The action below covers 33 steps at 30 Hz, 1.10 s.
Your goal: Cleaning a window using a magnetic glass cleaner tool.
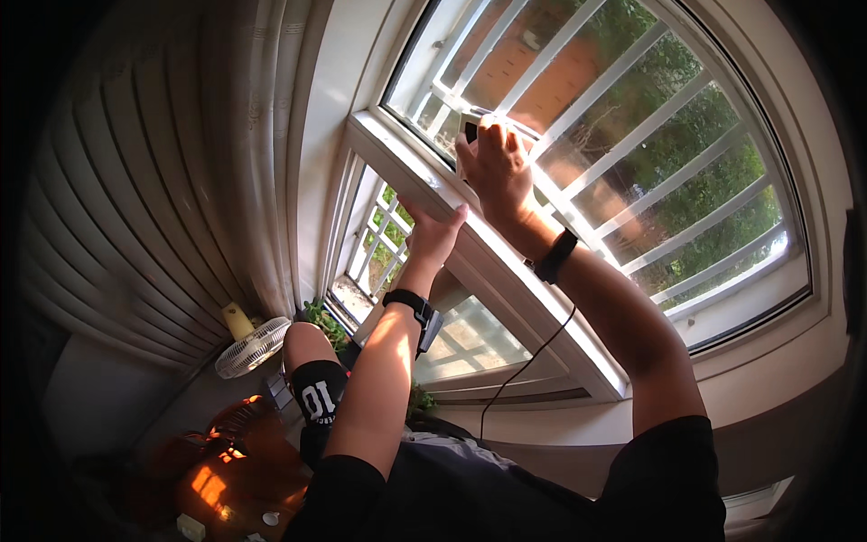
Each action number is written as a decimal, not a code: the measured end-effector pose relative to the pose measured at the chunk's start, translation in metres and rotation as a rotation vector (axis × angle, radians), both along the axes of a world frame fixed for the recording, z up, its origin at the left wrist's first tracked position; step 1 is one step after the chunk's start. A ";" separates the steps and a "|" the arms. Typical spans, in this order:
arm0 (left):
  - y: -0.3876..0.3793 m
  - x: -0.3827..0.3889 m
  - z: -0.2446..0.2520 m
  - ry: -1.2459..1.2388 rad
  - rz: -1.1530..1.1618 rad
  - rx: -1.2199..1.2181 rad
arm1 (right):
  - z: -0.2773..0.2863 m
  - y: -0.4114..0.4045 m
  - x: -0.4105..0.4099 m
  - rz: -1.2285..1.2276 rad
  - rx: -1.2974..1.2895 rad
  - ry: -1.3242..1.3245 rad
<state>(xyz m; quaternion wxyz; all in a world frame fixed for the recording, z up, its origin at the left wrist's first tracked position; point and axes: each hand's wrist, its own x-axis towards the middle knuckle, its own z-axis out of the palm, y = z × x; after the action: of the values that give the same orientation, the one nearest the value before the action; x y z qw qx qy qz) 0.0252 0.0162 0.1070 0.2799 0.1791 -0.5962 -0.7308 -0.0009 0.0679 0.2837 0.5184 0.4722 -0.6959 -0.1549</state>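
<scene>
My right hand [498, 166] is raised against the upper window pane [609, 135], its fingers curled over a flat, pale object [469, 129] with a dark patch. What that object is, I cannot tell. Lower and to the left, my left hand [433, 234] rests with thumb spread at the white window frame's crossbar [433, 179]; part of its fingers is hidden, and I see nothing held in it. Both wrists wear black bands, the left one with a grey device [431, 330] on it. A thin black cable [525, 366] hangs from near the right wrist.
White bars [576, 210] stand outside the glass. Below the crossbar is a lower sash [474, 332], with an opening beside it. Pleated curtains [169, 203] hang at the left. A fan [254, 347], green plants [325, 325] and a glossy wooden table [237, 481] with small items lie below.
</scene>
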 end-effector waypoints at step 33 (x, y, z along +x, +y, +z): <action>-0.241 0.303 -0.075 -0.641 -0.099 0.155 | -0.269 0.353 0.217 -0.564 -0.866 -2.192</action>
<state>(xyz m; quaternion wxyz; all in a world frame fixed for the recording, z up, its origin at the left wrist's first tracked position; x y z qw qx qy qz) 0.3285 -0.2246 0.0316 0.0278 0.3912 -0.6045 -0.6934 0.2162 0.4205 0.0143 -0.2826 -0.0280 -0.8383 0.4654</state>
